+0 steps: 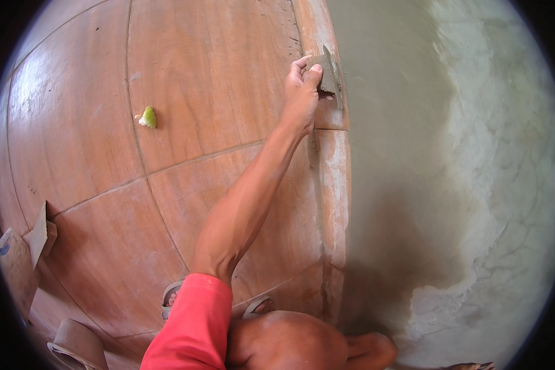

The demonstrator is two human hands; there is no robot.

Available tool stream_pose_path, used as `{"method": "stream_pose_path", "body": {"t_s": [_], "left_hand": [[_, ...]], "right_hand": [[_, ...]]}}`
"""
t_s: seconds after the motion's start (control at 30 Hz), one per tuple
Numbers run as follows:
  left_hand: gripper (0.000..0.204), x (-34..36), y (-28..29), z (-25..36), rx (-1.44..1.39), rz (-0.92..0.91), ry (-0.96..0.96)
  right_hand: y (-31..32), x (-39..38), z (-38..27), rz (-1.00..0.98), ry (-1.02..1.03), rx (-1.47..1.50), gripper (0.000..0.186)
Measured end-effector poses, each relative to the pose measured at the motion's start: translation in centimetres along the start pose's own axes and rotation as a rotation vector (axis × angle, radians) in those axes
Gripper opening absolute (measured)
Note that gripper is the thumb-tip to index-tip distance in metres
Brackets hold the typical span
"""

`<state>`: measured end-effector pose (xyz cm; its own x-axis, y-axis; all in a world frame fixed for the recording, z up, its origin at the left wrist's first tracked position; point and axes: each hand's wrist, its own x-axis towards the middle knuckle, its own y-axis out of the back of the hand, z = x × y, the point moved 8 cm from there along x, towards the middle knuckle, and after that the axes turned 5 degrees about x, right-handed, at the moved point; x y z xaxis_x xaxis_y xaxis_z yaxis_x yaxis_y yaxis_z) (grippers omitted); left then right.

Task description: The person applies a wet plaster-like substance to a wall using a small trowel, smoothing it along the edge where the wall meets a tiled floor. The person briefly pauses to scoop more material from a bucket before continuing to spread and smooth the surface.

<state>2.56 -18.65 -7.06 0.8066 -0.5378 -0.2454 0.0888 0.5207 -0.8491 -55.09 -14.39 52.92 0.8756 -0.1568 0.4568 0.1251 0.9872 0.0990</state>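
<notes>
My left hand reaches forward on a bare forearm with a red sleeve and grips a small cement-smeared trowel. The blade rests against the narrow reddish border strip, right where the strip meets the grey wet cement surface. My right hand is out of sight. My bent knees fill the lower middle of the picture, and my sandalled feet stand on the tiles just beyond them.
Large reddish-brown floor tiles cover the left half. A small green and white scrap lies on one tile. Cardboard pieces and a loose sandal sit at the lower left. Paler, drier cement spreads to the right.
</notes>
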Motion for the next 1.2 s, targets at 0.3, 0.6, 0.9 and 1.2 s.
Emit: {"method": "stream_pose_path", "body": {"t_s": [0.3,0.6,0.9,1.2], "left_hand": [[0.044,-1.3,-4.7,2.5,0.656,0.136,-0.217],[0.053,-12.9,-12.4,3.2,0.327,-0.325,-0.300],[0.047,-12.9,1.5,-6.3,-0.076,-0.043,0.255],[0.046,-13.6,1.2,-7.4,0.035,-0.053,0.240]], "right_hand": [[-0.2,0.1,0.1,0.012,0.006,0.009,0.071],[0.0,0.7,-0.4,0.008,0.056,0.025,0.071],[-0.1,0.2,0.1,-0.021,0.054,-0.006,0.071],[-0.3,-0.2,0.5,-0.071,0.019,0.019,0.072]]}}
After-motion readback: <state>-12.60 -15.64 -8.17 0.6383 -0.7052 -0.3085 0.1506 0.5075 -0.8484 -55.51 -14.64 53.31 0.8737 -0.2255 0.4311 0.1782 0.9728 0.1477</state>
